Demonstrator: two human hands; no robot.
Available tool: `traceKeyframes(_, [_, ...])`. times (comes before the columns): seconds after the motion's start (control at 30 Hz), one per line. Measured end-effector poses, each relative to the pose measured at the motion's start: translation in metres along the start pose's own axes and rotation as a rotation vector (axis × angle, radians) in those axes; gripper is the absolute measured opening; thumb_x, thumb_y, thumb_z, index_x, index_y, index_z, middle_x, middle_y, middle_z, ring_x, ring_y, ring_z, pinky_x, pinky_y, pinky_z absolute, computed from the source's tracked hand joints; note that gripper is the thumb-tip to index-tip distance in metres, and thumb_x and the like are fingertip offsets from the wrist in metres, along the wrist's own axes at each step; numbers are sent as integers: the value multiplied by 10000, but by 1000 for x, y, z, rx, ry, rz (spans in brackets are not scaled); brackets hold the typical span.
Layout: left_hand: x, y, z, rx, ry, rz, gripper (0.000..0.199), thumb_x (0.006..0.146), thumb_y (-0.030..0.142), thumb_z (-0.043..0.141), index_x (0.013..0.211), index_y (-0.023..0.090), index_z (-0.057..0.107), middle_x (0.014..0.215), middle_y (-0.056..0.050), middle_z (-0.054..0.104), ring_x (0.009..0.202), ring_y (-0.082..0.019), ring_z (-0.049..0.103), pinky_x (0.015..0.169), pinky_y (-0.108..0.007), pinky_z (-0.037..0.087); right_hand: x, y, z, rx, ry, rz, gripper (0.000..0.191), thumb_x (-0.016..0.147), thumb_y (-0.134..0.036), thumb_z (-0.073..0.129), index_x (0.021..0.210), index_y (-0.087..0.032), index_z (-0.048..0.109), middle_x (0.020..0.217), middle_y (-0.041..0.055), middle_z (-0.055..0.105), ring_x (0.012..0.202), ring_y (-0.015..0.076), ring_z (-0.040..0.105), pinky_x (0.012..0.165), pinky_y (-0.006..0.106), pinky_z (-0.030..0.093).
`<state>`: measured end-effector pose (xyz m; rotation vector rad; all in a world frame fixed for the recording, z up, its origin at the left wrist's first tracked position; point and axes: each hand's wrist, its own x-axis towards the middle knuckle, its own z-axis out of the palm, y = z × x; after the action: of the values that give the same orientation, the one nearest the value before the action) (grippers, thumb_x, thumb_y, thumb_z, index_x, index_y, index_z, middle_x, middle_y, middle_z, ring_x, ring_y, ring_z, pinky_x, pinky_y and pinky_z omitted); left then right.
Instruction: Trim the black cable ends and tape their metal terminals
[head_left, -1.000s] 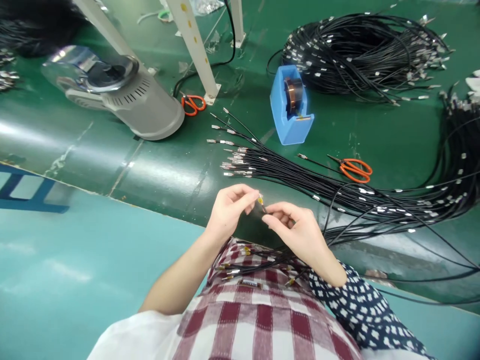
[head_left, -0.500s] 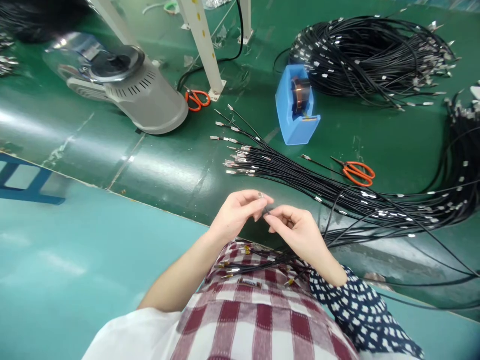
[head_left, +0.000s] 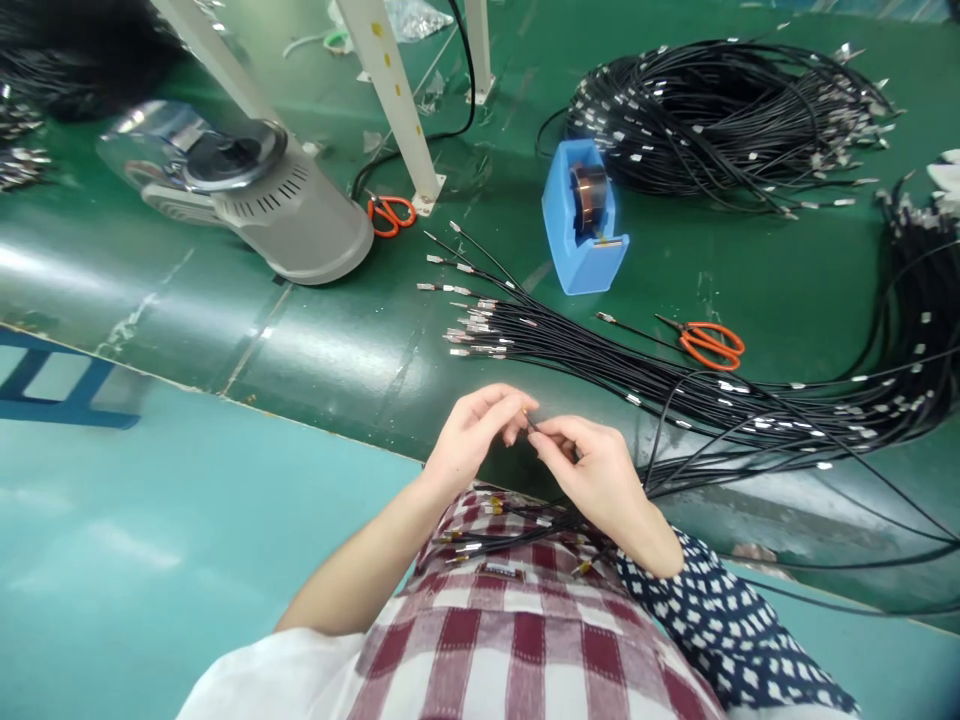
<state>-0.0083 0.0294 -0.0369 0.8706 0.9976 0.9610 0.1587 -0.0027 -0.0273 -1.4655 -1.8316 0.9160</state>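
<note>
Between my two hands is the end of a thin black cable (head_left: 532, 424). My left hand (head_left: 480, 425) pinches its tip, where a small yellowish spot shows at the fingertips. Just behind that tip, the thumb and forefinger of my right hand (head_left: 589, 465) grip the cable. Several other cable ends (head_left: 480, 545) with metal and yellow tips lie across the checked apron below my hands. A large bundle of black cables (head_left: 585, 345) with silver connectors and white labels lies on the green table just beyond my hands.
A blue tape dispenser (head_left: 589, 265) with amber tape stands past the bundle. Orange-handled scissors (head_left: 712, 345) lie at the right, another orange-handled pair (head_left: 391, 215) by a white post (head_left: 397, 90). A grey machine (head_left: 300, 225) stands at left; coiled black cables (head_left: 720, 120) lie at the back right.
The silvery piece at my left fingertips no longer shows; a small yellowish spot shows there instead. Both hands stay close together, and the whole view has shifted slightly.
</note>
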Motion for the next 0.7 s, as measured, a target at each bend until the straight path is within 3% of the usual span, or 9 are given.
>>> traceKeyframes(0.1, [-3, 9, -13, 142, 18, 78, 377, 933, 497, 578, 1049, 167, 721, 783, -28, 635, 642, -129, 530, 618, -265, 433, -4, 0, -1, -36, -118, -67, 177, 968, -284, 595, 999, -200, 747, 885, 28, 767, 771, 152, 698, 736, 265, 512])
traceKeyframes(0.17, [-6, 16, -22, 407, 27, 145, 310, 956, 444, 563, 1044, 187, 712, 861, -37, 660, 743, -153, 575, 709, -284, 457, -6, 3, -6, -155, -184, -164, 236, 981, -342, 584, 1117, -224, 737, 1033, 33, 770, 879, 167, 717, 783, 273, 516])
traceKeyframes(0.23, [-10, 20, -30, 745, -15, 221, 242, 972, 383, 557, 1002, 198, 711, 990, -57, 686, 906, -190, 607, 840, -328, 452, -7, 11, -17, -301, -139, -201, 264, 978, -398, 585, 1128, -238, 732, 1068, 26, 764, 883, 168, 718, 767, 274, 512])
traceKeyframes(0.37, [-25, 19, -36, 1170, -199, 302, 218, 996, 331, 523, 1087, 218, 686, 1072, -67, 680, 1039, -243, 594, 919, -410, 389, -4, 38, -53, -666, 101, -57, 173, 960, -337, 614, 940, -212, 732, 932, 27, 750, 841, 195, 692, 731, 305, 489])
traceKeyframes(0.47, [-37, 17, -30, 1289, -440, 222, 233, 1016, 290, 482, 1011, 200, 697, 956, -52, 678, 928, -223, 609, 854, -394, 392, -1, 57, -71, -919, 122, -18, 131, 937, -286, 633, 921, -184, 713, 916, 60, 722, 863, 243, 663, 689, 340, 468])
traceKeyframes(0.57, [-41, 18, -23, 1317, -601, 138, 292, 1016, 296, 488, 836, 182, 688, 831, -31, 663, 827, -197, 606, 800, -362, 395, 1, 66, -76, -901, 109, -78, 155, 966, -278, 583, 907, -188, 694, 908, 48, 706, 850, 222, 656, 683, 332, 470])
traceKeyframes(0.63, [-39, 18, -23, 1273, -515, 123, 272, 1001, 305, 519, 828, 180, 687, 820, -31, 665, 815, -192, 605, 778, -341, 405, 0, 69, -77, -793, 134, -116, 150, 982, -280, 561, 946, -199, 682, 955, 36, 707, 867, 198, 662, 702, 312, 482])
traceKeyframes(0.7, [-33, 17, -27, 1162, -342, 102, 250, 994, 311, 525, 863, 183, 695, 836, -33, 668, 791, -176, 600, 729, -304, 419, -3, 72, -78, -668, 157, -149, 134, 988, -277, 555, 984, -208, 669, 997, 33, 708, 890, 184, 665, 738, 297, 497])
